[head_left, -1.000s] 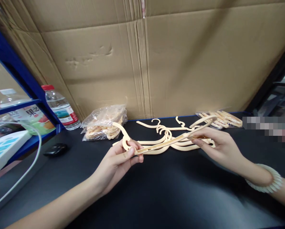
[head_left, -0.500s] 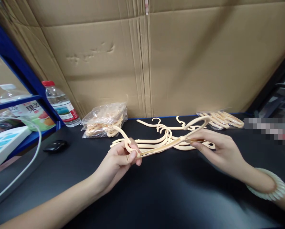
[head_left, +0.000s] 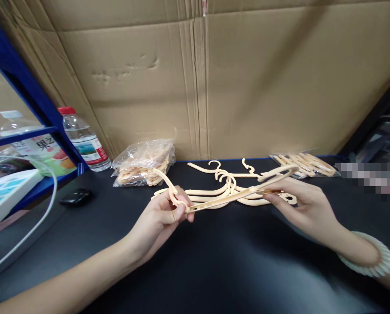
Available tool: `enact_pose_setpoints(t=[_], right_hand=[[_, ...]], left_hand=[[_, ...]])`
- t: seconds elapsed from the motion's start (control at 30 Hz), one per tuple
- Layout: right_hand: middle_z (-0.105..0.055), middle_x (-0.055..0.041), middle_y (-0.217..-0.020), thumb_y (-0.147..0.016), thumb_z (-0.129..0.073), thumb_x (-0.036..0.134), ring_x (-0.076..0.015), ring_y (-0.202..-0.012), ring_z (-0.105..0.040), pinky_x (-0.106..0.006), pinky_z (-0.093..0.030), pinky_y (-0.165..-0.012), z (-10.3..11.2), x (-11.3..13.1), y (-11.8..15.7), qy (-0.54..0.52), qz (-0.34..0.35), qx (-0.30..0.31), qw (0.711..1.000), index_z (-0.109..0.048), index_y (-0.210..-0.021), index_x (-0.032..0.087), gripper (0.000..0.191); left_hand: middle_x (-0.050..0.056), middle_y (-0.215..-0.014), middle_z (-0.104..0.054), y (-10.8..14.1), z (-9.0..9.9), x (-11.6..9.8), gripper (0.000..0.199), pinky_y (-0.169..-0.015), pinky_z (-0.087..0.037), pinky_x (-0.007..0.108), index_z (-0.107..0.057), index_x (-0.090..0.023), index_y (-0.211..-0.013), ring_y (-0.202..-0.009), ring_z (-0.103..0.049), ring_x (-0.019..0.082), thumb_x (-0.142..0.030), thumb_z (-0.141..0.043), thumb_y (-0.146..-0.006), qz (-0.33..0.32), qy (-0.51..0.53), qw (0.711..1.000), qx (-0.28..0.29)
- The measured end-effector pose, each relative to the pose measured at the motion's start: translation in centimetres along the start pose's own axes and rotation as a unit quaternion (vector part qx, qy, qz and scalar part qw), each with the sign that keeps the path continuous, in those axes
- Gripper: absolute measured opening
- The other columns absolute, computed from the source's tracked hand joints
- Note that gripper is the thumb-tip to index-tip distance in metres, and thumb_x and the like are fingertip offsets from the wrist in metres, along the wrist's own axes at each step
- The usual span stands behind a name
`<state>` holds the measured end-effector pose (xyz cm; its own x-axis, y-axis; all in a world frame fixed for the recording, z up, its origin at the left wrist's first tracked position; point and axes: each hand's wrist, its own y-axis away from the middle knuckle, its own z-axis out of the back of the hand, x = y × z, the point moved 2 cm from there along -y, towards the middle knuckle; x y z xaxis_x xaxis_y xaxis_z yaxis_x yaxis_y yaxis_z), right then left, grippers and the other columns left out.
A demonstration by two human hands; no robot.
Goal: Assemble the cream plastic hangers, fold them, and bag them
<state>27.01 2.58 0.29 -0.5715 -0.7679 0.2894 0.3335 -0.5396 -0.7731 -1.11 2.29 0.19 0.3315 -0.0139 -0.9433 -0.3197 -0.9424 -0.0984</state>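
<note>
Both my hands hold one cream plastic clothes hanger [head_left: 225,199] above the black table. My left hand [head_left: 165,211] pinches it between thumb and fingers near a hooked, curved end that rises to the upper left. At the other end, my right hand [head_left: 301,207] is closed on it, with a long loop-shaped arm standing up beside the fingers. How the parts join under the right fingers is hidden. Just behind lie several stacked hangers [head_left: 208,192] with their hooks bunched together. Farther back, separate hanger pieces [head_left: 201,168] rest on the table.
A clear bag of cream hanger parts [head_left: 144,163] stands at the back left, another bag [head_left: 306,165] at the back right. On the left are a black mouse [head_left: 76,197], a red-capped water bottle [head_left: 85,141], a blue shelf frame [head_left: 21,137] and a white cable [head_left: 52,205]. Cardboard [head_left: 279,78] walls the back.
The raised loop-shaped arm of the hanger has tipped lower and to the right, together with my right hand. My left hand keeps its grip nearly in place.
</note>
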Motion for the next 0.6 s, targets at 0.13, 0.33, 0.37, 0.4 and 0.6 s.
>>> enact_pose_setpoints(t=[0.13,0.33,0.37,0.4,0.6], right_hand=[[-0.070,0.0015,-0.092,-0.086,-0.061,0.009,-0.0138,-0.081,-0.066,-0.026,-0.053,-0.078,0.10,-0.06,0.04,0.009,0.018,-0.020,1.000,-0.064,-0.101,0.026,0.023],[-0.071,0.0012,-0.092,-0.084,-0.063,0.008,-0.0138,-0.080,-0.066,-0.027,-0.054,-0.078,0.02,-0.35,0.21,0.028,0.028,-0.027,0.999,-0.064,-0.100,0.025,0.024],[-0.071,0.0011,-0.091,-0.084,-0.064,0.008,-0.0142,-0.079,-0.066,-0.027,-0.054,-0.076,0.02,-0.35,0.23,0.033,0.032,-0.032,0.998,-0.064,-0.099,0.025,0.023],[-0.072,0.0009,-0.090,-0.083,-0.065,0.009,-0.0148,-0.079,-0.067,-0.027,-0.054,-0.075,0.02,-0.33,0.25,0.038,0.035,-0.038,0.998,-0.065,-0.098,0.025,0.022],[-0.073,-0.0015,-0.089,-0.084,-0.064,0.012,-0.0201,-0.084,-0.069,-0.033,-0.055,-0.075,0.10,0.09,0.19,0.035,0.037,-0.046,0.998,-0.066,-0.095,0.026,0.018]], left_hand=[[0.000,-0.078,-0.057,-0.02,0.00,-0.14,0.025,-0.068,-0.042,0.024,-0.063,-0.016,-0.070,-0.069,-0.056,0.013,-0.031,-0.083,-0.067,0.004,-0.002,1.000,-0.009],[-0.001,-0.075,-0.058,-0.04,-0.04,-0.12,0.026,-0.068,-0.041,0.024,-0.061,-0.016,-0.069,-0.067,-0.055,0.013,-0.031,-0.083,-0.067,0.006,-0.013,1.000,-0.004],[-0.001,-0.074,-0.058,-0.03,-0.03,-0.09,0.027,-0.068,-0.041,0.024,-0.061,-0.016,-0.069,-0.067,-0.055,0.013,-0.031,-0.083,-0.067,0.006,-0.015,1.000,-0.005],[-0.001,-0.073,-0.058,-0.02,-0.02,-0.06,0.027,-0.068,-0.041,0.024,-0.061,-0.016,-0.068,-0.067,-0.055,0.013,-0.031,-0.083,-0.067,0.007,-0.018,1.000,-0.008],[-0.001,-0.073,-0.059,-0.02,0.04,-0.10,0.026,-0.068,-0.041,0.024,-0.058,-0.015,-0.067,-0.066,-0.055,0.013,-0.025,-0.082,-0.067,0.012,-0.020,0.999,-0.034]])
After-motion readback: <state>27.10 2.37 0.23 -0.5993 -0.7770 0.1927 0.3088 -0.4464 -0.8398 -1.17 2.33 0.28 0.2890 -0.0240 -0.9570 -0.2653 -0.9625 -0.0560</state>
